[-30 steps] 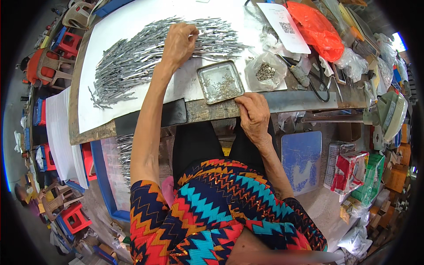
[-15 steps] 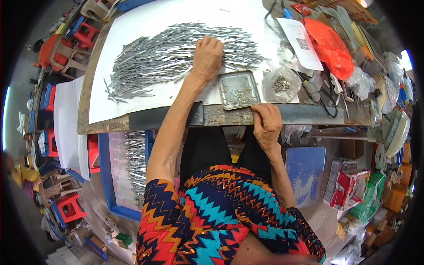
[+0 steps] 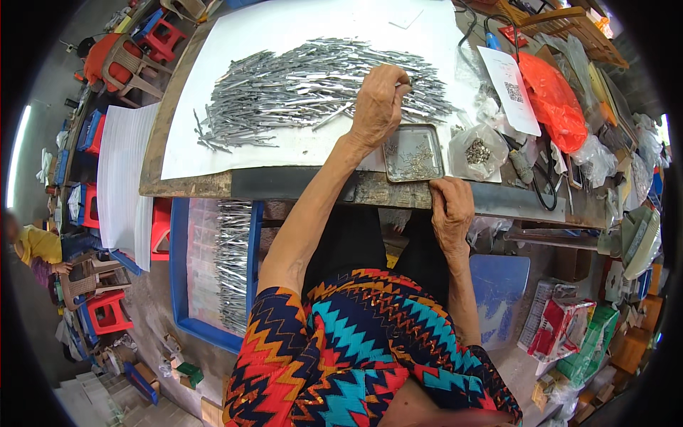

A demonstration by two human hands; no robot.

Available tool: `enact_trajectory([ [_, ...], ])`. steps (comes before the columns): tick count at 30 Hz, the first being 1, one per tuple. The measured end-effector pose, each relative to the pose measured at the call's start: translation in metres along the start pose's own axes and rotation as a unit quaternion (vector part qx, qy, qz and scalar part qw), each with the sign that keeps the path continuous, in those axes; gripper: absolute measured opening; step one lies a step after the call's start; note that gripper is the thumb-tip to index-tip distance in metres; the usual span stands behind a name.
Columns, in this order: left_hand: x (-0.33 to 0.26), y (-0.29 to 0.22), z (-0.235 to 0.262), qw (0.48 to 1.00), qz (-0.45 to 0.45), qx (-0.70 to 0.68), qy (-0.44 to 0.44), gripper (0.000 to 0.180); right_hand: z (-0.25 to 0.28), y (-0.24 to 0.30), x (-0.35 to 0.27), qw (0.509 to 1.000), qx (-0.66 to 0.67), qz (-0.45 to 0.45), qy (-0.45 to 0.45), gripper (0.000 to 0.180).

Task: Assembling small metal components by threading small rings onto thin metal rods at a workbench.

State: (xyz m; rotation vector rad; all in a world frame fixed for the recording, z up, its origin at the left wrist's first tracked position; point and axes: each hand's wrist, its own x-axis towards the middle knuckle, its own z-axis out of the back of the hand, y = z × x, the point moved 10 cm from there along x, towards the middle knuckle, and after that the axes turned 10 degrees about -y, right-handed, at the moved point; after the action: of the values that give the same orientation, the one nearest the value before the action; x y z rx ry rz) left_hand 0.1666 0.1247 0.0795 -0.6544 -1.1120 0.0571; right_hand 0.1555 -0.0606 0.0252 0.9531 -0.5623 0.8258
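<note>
A broad pile of thin grey metal strips (image 3: 284,89) lies on a white sheet (image 3: 186,153) on the wooden workbench. My left hand (image 3: 377,105) is over the right part of the pile, its fingers bent and drawn together; whatever is between them is hidden. Just beside it sits a shallow rectangular metal tray (image 3: 390,161) with small shiny metal pieces scattered inside. At the bench's front edge, near the tray's lower right corner, my right hand (image 3: 453,210) rests with curled fingers and bent thumb. I cannot make out anything in its grip.
An open clear plastic bag (image 3: 491,146) of small metal parts stands right of the tray. Beyond are a printed paper (image 3: 514,96), a red plastic bag (image 3: 551,99) and dark cables. Below the bench at left, a blue crate (image 3: 179,285) holds more strips. Red stools (image 3: 110,313) stand farther left.
The whole view has shifted, so the bench appears farther right. My left hand has moved rightward over the strips, closer to the tray, and has turned. My right hand stays at the edge.
</note>
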Motion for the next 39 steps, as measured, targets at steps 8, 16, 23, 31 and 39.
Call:
enact_trajectory([
  [8, -0.041, 0.006, 0.018, 0.947, 0.257, -0.194, -0.005, 0.003, 0.000, -0.001, -0.002, 1.000, 0.023, -0.005, 0.004, 0.017],
  [16, -0.088, 0.017, 0.029, 0.848, 0.427, -0.314, -0.009, 0.014, -0.001, -0.009, 0.006, 0.997, 0.059, -0.040, 0.042, 0.015],
  [23, -0.109, 0.008, 0.026, 0.798, 0.475, -0.371, 0.000, 0.017, -0.005, -0.026, 0.018, 0.981, 0.088, -0.159, 0.063, 0.008],
  [31, -0.129, 0.001, 0.018, 0.766, 0.524, -0.372, 0.010, 0.016, -0.034, -0.008, 0.036, 0.996, 0.033, -0.039, 0.075, 0.007],
  [39, -0.130, 0.001, 0.021, 0.772, 0.519, -0.367, 0.003, 0.014, -0.068, -0.008, 0.046, 0.988, -0.083, 0.024, 0.131, 0.008],
])
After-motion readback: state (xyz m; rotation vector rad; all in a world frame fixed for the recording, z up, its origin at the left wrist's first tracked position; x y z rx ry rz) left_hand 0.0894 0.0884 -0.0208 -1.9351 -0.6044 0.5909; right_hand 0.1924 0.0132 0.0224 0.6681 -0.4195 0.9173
